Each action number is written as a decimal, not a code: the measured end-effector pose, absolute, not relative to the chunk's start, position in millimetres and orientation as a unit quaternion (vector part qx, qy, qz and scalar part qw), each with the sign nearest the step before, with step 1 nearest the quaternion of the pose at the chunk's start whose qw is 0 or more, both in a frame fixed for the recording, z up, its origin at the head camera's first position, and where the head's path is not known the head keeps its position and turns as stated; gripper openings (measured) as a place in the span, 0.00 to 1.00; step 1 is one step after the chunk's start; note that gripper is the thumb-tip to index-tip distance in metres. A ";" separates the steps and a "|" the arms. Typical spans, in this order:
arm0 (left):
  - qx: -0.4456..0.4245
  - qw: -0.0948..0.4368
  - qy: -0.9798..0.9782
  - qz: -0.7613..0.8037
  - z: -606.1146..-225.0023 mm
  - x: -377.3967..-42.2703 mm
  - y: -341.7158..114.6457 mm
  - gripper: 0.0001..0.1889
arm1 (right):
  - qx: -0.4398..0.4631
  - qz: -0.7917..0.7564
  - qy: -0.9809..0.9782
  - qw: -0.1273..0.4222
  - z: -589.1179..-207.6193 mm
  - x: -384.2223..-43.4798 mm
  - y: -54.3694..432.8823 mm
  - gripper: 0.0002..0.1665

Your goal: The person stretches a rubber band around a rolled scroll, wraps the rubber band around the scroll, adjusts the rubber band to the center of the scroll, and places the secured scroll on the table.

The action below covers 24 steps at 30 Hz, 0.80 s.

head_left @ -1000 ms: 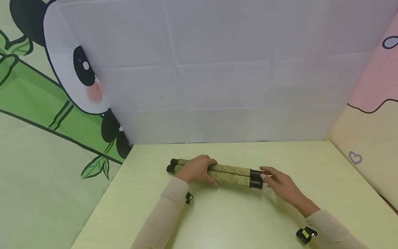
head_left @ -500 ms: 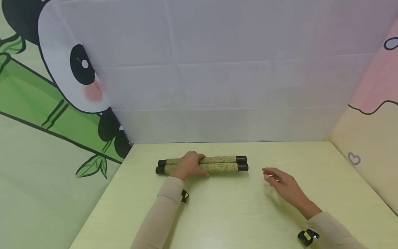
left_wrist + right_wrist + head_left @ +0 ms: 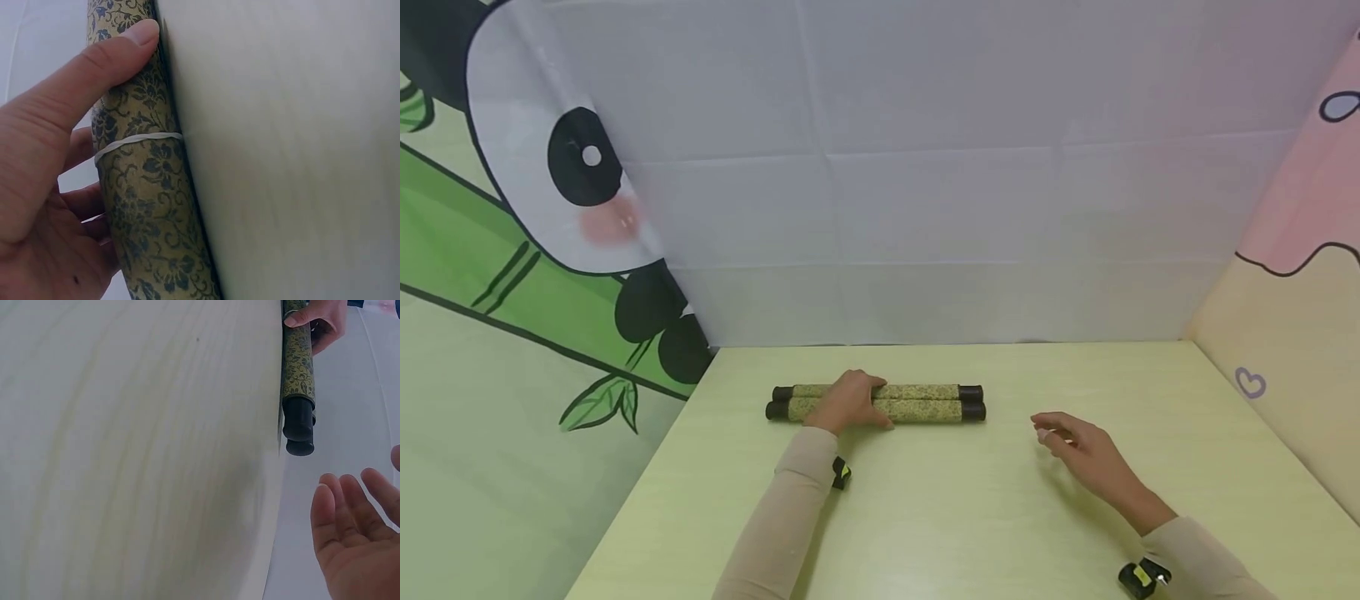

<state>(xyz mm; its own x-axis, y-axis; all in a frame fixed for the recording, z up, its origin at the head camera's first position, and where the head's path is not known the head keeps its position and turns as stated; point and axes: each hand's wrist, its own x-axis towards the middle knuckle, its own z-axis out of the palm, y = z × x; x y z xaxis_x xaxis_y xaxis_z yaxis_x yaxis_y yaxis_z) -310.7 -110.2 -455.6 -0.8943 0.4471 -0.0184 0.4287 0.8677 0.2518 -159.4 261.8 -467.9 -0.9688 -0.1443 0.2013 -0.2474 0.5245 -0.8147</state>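
Two rolled scrolls, a front scroll (image 3: 921, 411) and a back scroll (image 3: 925, 392), lie side by side on the table, roughly parallel to its far edge. Both have gold-green patterned cloth and black end knobs. My left hand (image 3: 844, 402) grips the pair left of their middle, thumb on the near side and fingers reaching over the far side. A thin white band (image 3: 140, 139) circles the near scroll beside the thumb in the left wrist view. Off the scrolls' right ends, my right hand (image 3: 1088, 457) hovers with relaxed fingers, touching neither scroll.
A pale wood-grain table (image 3: 970, 508) spreads beneath both hands. Behind it hangs a white cloth wall (image 3: 940, 208). Side panels carry a panda print (image 3: 512, 167) on the left and a pink and cream print (image 3: 1300, 292) on the right.
My left hand has shifted the scrolls left and slightly back, and they have turned from slanted to level. My right hand, formerly at their right ends, now stands apart from them.
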 end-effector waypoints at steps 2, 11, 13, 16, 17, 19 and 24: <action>0.229 0.041 0.964 0.128 -455.4 -311.1 -110.6 0.41 | 0.111 0.473 -0.872 0.057 -468.6 -159.1 262.0 0.21; 0.227 0.058 0.963 0.132 -453.9 -310.0 -112.8 0.43 | 0.110 0.471 -0.874 0.053 -472.1 -157.9 262.2 0.22; 0.226 0.056 0.963 0.136 -454.5 -309.8 -114.0 0.44 | 0.112 0.472 -0.873 0.055 -471.9 -157.7 261.4 0.22; 0.227 0.055 0.961 0.147 -455.4 -309.5 -115.6 0.45 | 0.116 0.471 -0.872 0.058 -471.7 -157.6 260.7 0.21; 0.228 0.055 0.961 0.149 -455.3 -309.7 -115.7 0.45 | 0.116 0.472 -0.872 0.058 -471.8 -157.7 260.7 0.21; 0.231 0.053 0.960 0.152 -454.9 -310.1 -115.8 0.45 | 0.117 0.474 -0.871 0.060 -471.7 -157.8 260.4 0.21; 0.230 0.061 0.958 0.161 -452.6 -310.4 -115.0 0.45 | 0.119 0.479 -0.868 0.061 -471.3 -158.2 260.2 0.20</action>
<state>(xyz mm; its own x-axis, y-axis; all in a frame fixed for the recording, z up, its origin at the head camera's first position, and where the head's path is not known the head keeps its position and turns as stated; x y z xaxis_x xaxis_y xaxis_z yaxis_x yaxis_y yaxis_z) -310.4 -115.0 -452.6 -0.8871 0.4595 -0.0424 0.4206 0.8429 0.3356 -158.2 260.2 -471.3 -0.9644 -0.1483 0.2189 -0.2643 0.5129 -0.8168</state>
